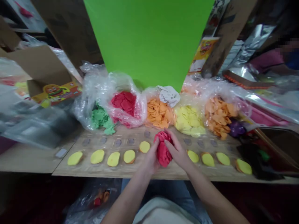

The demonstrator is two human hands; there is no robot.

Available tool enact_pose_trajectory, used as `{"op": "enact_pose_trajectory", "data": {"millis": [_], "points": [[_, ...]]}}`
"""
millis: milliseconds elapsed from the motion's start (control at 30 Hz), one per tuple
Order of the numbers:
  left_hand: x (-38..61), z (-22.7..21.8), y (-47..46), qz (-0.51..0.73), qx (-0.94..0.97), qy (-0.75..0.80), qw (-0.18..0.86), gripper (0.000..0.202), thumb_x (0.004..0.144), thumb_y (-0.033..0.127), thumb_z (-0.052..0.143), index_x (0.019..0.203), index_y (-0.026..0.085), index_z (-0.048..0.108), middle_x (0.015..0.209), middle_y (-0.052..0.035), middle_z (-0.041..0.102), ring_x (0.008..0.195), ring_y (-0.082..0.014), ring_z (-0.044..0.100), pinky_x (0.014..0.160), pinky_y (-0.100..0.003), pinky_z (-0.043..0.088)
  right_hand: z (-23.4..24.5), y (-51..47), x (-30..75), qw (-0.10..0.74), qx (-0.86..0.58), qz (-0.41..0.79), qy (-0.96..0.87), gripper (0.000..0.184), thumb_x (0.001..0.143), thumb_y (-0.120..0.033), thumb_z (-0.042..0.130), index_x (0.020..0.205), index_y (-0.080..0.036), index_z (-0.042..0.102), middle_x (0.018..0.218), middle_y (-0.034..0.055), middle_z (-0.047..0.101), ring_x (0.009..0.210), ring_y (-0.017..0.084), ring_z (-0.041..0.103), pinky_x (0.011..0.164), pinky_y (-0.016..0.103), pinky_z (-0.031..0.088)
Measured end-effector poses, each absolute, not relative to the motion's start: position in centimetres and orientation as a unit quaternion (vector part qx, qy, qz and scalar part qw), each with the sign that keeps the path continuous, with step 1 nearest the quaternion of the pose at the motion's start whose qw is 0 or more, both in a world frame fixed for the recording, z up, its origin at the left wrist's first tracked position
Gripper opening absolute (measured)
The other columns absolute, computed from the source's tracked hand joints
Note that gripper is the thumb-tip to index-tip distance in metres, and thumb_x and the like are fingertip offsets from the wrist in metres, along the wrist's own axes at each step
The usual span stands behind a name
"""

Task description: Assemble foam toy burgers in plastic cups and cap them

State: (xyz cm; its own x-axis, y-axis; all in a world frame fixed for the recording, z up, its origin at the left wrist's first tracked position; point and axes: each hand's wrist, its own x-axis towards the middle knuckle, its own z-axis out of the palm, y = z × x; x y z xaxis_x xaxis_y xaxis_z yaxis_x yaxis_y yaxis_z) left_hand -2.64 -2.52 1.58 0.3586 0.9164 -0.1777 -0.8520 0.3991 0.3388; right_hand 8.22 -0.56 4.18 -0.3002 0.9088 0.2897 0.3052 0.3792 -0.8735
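Between my two hands is a bunch of red foam pieces (164, 152), held over the front part of the table. My left hand (153, 155) grips it from the left side. On the other side, my right hand (175, 149) has its fingers and thumb closed round it. Beneath and beside the hands runs a row of clear plastic trays, several with a yellow foam piece (129, 156) on top of an orange one. Behind them an open plastic bag holds more red foam pieces (125, 104).
Bags of green (101, 118), orange (160, 112) and yellow foam pieces (189, 119) line the back, with another orange pile (219, 116) at right. A tall green panel (149, 40) stands behind. An open cardboard box (44, 68) and plastic packaging (42, 124) lie left.
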Motion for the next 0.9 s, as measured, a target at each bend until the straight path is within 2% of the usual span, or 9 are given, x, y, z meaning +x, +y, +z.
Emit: {"op": "enact_pose_trajectory", "data": {"millis": [67,167,267,367,433,567,700,767,900], "points": [[-2.1,1.2,-1.9,0.488,0.105,0.162,0.851,0.038,0.084,0.041,0.044,0.111,0.016,0.054,0.103,-0.0091,0.062,0.093,-0.0199,0.059,0.082,-0.033,0.046,3.9,-0.7,10.4,0.443,-0.444,0.419,-0.656,0.046,0.079,-0.031,0.053,0.123,-0.024,0.041,0.125,0.0060,0.046,0.114,0.019,0.043,0.100,0.038,0.032],[-1.2,0.3,-1.4,0.407,0.121,0.158,0.891,0.042,0.084,0.044,0.041,0.114,0.017,0.052,0.103,-0.0100,0.063,0.089,-0.0210,0.061,0.078,-0.036,0.048,3.6,-0.7,13.2,0.499,-0.475,0.496,-0.528,0.041,0.074,-0.036,0.059,0.111,-0.020,0.051,0.105,0.0076,0.058,0.098,0.020,0.054,0.088,0.038,0.042],[0.0,-0.3,-1.5,0.370,0.127,0.128,0.911,0.045,0.085,0.047,0.036,0.116,0.018,0.051,0.110,-0.0111,0.060,0.094,-0.0224,0.059,0.078,-0.037,0.047,3.5,-1.0,15.4,0.527,-0.489,0.527,-0.453,0.034,0.072,-0.038,0.061,0.100,-0.018,0.057,0.100,0.0074,0.061,0.094,0.020,0.056,0.085,0.036,0.043],[1.2,-0.3,-1.7,0.361,0.134,0.115,0.916,0.046,0.085,0.048,0.034,0.117,0.019,0.050,0.111,-0.0111,0.059,0.098,-0.0230,0.057,0.079,-0.037,0.046,3.6,-1.6,17.1,0.502,-0.527,0.497,-0.472,0.037,0.068,-0.037,0.064,0.101,-0.020,0.059,0.110,0.0056,0.058,0.100,0.019,0.053,0.088,0.033,0.041],[1.8,0.0,-1.5,0.347,0.148,0.132,0.917,0.044,0.086,0.047,0.034,0.116,0.019,0.051,0.109,-0.0106,0.060,0.098,-0.0232,0.057,0.080,-0.038,0.046,3.6,-2.1,18.1,0.459,-0.542,0.516,-0.480,0.039,0.071,-0.040,0.060,0.106,-0.023,0.057,0.111,0.0045,0.057,0.098,0.018,0.054,0.085,0.032,0.043],[2.9,0.5,-0.7,0.317,0.197,0.170,0.912,0.043,0.085,0.046,0.036,0.116,0.019,0.050,0.109,-0.0115,0.060,0.097,-0.0238,0.058,0.080,-0.040,0.046,3.3,-2.9,20.3,0.383,-0.520,0.603,-0.468,0.038,0.076,-0.046,0.053,0.101,-0.019,0.059,0.091,0.0055,0.063,0.077,0.018,0.059,0.064,0.030,0.047],[4.7,0.1,-0.1,0.320,0.214,0.186,0.904,0.040,0.084,0.039,0.045,0.116,0.016,0.050,0.105,-0.0124,0.061,0.090,-0.0199,0.060,0.076,-0.031,0.048,2.9,-3.4,22.8,0.499,-0.564,0.444,-0.485,0.026,0.071,-0.038,0.062,0.087,-0.017,0.060,0.084,0.0024,0.062,0.078,0.016,0.056,0.069,0.026,0.044],[5.8,-0.3,-0.1,0.305,0.187,0.189,0.914,0.042,0.083,0.042,0.045,0.112,0.014,0.052,0.099,-0.0125,0.062,0.083,-0.0179,0.062,0.068,-0.025,0.050,2.7,-3.5,24.0,0.549,-0.575,0.388,-0.466,0.021,0.071,-0.035,0.063,0.082,-0.018,0.057,0.081,0.0009,0.060,0.076,0.014,0.053,0.069,0.025,0.043],[7.9,-0.8,-0.4,0.277,0.143,0.185,0.932,0.040,0.080,0.047,0.047,0.101,0.015,0.057,0.087,-0.0092,0.065,0.074,-0.0193,0.064,0.058,-0.025,0.051,2.0,-3.6,26.1,0.574,-0.559,0.447,-0.397,0.023,0.074,-0.038,0.059,0.084,-0.020,0.050,0.070,-0.0027,0.053,0.056,0.009,0.047,0.047,0.019,0.036]]}}
